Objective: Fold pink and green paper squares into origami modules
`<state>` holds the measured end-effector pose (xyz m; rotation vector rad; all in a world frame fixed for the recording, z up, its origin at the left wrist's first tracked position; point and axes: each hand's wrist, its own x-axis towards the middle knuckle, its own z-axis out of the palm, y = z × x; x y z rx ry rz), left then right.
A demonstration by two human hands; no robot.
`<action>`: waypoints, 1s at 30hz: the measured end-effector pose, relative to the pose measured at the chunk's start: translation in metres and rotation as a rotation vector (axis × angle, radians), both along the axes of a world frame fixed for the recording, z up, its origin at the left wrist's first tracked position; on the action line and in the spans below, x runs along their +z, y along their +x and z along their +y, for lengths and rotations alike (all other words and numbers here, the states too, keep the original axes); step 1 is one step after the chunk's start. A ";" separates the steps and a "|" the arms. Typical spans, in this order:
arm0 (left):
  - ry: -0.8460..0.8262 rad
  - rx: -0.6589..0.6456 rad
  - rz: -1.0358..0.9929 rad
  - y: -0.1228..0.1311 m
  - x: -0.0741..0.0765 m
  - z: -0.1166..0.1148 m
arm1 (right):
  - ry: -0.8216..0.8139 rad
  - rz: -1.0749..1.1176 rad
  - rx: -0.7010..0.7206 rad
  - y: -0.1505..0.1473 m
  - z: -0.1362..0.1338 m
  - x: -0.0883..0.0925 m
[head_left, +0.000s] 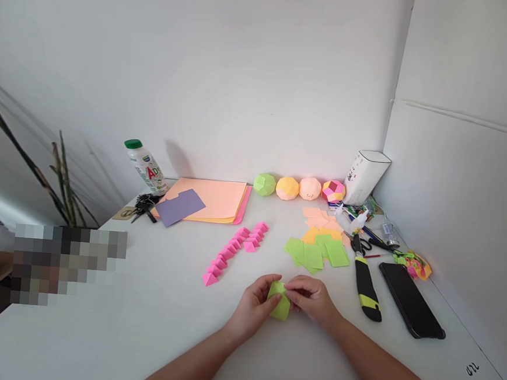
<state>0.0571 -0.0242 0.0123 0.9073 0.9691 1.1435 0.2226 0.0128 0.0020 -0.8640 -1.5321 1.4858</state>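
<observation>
A small green paper piece (280, 310) is held between both hands above the near part of the table. My left hand (254, 304) grips its left side, thumb on the front face. At its upper right, my right hand (313, 297) pinches the edge with thumb and fingers. Beyond the hands lie loose green paper squares (312, 256), with orange paper pieces (315, 236) and peach paper pieces (319, 217) behind them. Two rows of folded pink paper pieces (229, 249) stand to the left of these.
Coloured sheets (218, 196), a purple paper (182, 208), keys (144, 206) and a bottle (146, 167) stand back left. Several paper balls (287, 188) line the wall. On the right are a utility knife (366, 287), a phone (411, 299), scissors (358, 244) and a white box (365, 178).
</observation>
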 end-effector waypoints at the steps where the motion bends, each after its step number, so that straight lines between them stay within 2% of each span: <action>1: -0.001 0.000 -0.004 0.000 0.000 0.000 | 0.004 -0.002 0.000 0.000 0.000 0.000; 9: -0.017 0.003 -0.028 -0.001 -0.002 0.000 | 0.041 -0.011 -0.003 0.000 -0.001 0.000; 16: -0.055 -0.014 -0.068 -0.002 -0.001 0.000 | 0.184 -0.086 -0.035 0.002 0.000 -0.003; 20: -0.055 -0.011 -0.089 -0.002 -0.004 0.001 | 0.261 -0.136 -0.046 0.001 -0.001 -0.001; 25: -0.054 0.008 -0.115 -0.002 -0.008 0.002 | 0.280 -0.165 -0.053 -0.001 -0.003 0.003; 30: -0.066 0.034 -0.102 -0.002 -0.007 0.001 | 0.311 -0.196 -0.052 -0.002 -0.004 0.007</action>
